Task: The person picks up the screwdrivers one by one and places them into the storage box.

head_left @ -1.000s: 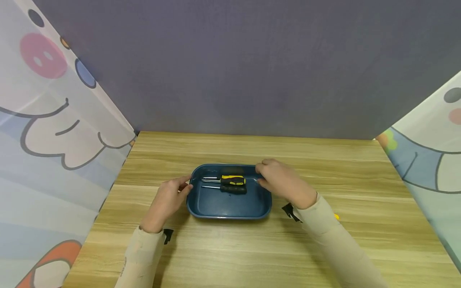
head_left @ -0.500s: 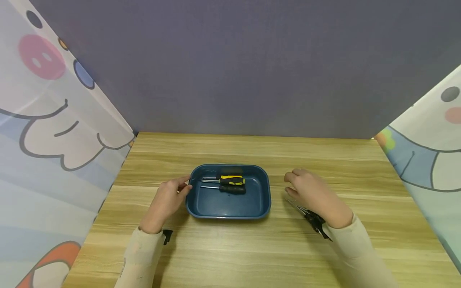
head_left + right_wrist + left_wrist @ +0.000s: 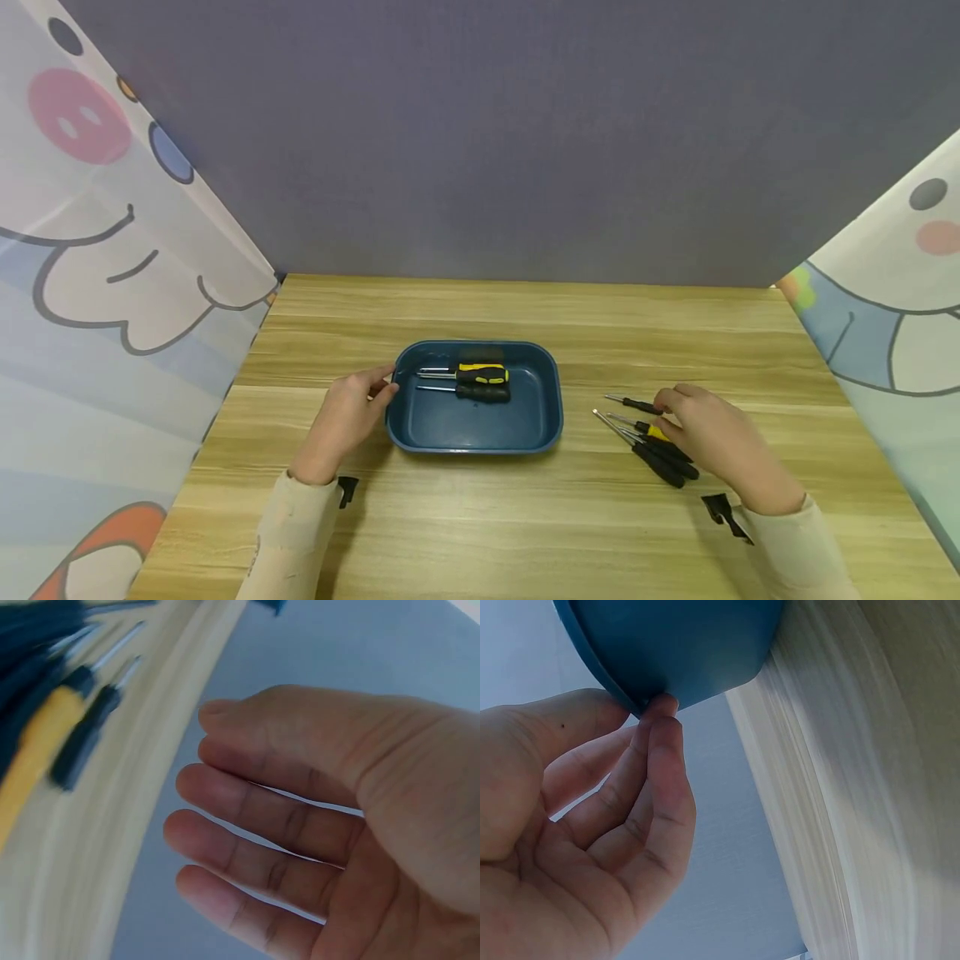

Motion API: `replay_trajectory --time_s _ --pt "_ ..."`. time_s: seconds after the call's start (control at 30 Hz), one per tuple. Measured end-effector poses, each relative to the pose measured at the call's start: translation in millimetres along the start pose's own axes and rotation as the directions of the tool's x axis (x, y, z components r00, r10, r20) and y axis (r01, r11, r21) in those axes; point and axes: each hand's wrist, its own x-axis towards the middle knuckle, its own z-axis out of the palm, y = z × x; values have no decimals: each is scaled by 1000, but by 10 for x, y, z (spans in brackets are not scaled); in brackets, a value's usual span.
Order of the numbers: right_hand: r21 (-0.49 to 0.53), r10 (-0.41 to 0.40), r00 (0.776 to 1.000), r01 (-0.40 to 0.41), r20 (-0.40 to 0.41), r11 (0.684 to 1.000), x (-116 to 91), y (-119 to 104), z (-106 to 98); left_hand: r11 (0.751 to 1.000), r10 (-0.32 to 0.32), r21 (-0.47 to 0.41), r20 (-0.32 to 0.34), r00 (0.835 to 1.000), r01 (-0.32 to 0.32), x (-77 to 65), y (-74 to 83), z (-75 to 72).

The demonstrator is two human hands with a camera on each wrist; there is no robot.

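My left hand point(image 3: 345, 423) pinches the left rim of a blue plastic tray point(image 3: 480, 431); in the left wrist view, thumb and fingertips meet at the tray's edge point(image 3: 604, 675). Inside the tray lie a black-and-yellow screwdriver point(image 3: 483, 376) and a black screwdriver point(image 3: 485, 392), with more yellow just behind. To the right, my right hand point(image 3: 723, 442) hovers over a group of screwdrivers, holding nothing. Its fingers are relaxed and slightly bent. Nearest its fingertips is a small black screwdriver point(image 3: 639, 406). Beside that lie a yellow-handled screwdriver point(image 3: 52, 724) and larger black screwdrivers point(image 3: 658, 467).
Everything rests on a wood-grain table point(image 3: 480, 533). A grey wall point(image 3: 525, 150) stands behind its far edge, and cartoon-printed cloths point(image 3: 97, 308) flank both sides. Black straps point(image 3: 723, 510) hang by the sleeves.
My right hand has left the tray's right end and moved right and nearer, over the loose screwdrivers, which its arm covered before. The left hand still holds the rim.
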Motion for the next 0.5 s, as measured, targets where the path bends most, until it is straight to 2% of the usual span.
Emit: replay_trajectory --time_s 0.13,0.23,0.37,0.5 --pt "13 62 997 -63 52 998 -149 67 32 1000 1 -3 2 1000 -1 11 3 -3" --pt "26 79 995 -80 58 996 -246 68 61 1000 -6 -5 6 1000 6 11 3 -6" --pt "29 47 999 -47 16 998 -342 9 129 1000 -7 -4 6 1000 8 3 1 -12" --pt "22 43 999 -44 25 999 -391 -59 222 1000 -4 -5 4 1000 4 -3 13 -20"
